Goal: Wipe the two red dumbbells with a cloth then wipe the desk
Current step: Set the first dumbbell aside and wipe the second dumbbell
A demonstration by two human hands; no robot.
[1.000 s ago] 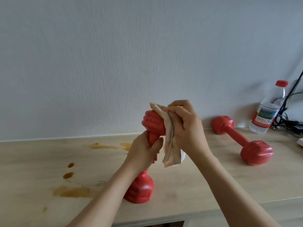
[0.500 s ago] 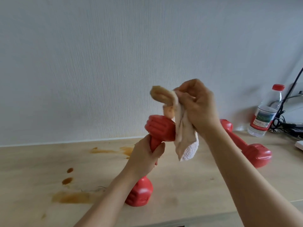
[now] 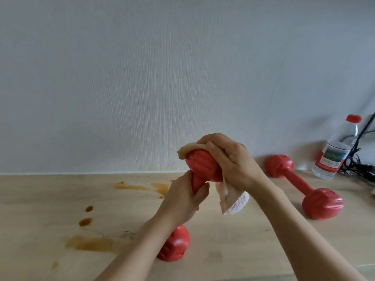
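Two red dumbbells are in view. Held dumbbell [image 3: 204,169] stands tilted on end, its lower head on the bench [image 3: 233,246] below the left hand [image 3: 183,199], which curls round the handle and steadies it. Right hand [image 3: 229,162], lifted clear with the cloth [image 3: 233,201] half a second ago, has come back down and now cups the upper head just above the left hand, fingers curled over the cloth and pressing it against the far and right-hand faces of that head; a stained fold shows at the top left of the head, and a loose white tail hangs beneath the right palm. This return to contact suggests that wiping of the first dumbbell's upper head is under way again, with its handle and lower head probably not yet treated. Second dumbbell [image 3: 304,186] lies on its side on the bench well to the right of the right hand, untouched, and the bench wipe is not yet begun. Counts: one cloth; two dumbbells; two hands, both occupied; one clear plastic bottle [image 3: 334,151] with a red cap, upright beyond the second dumbbell; a tangle of dark cables [image 3: 357,157] beside it, number not discernible. Brown spill marks [image 3: 97,243] lie on the bench to the left of the left hand: several streaks, smears and two small drops.
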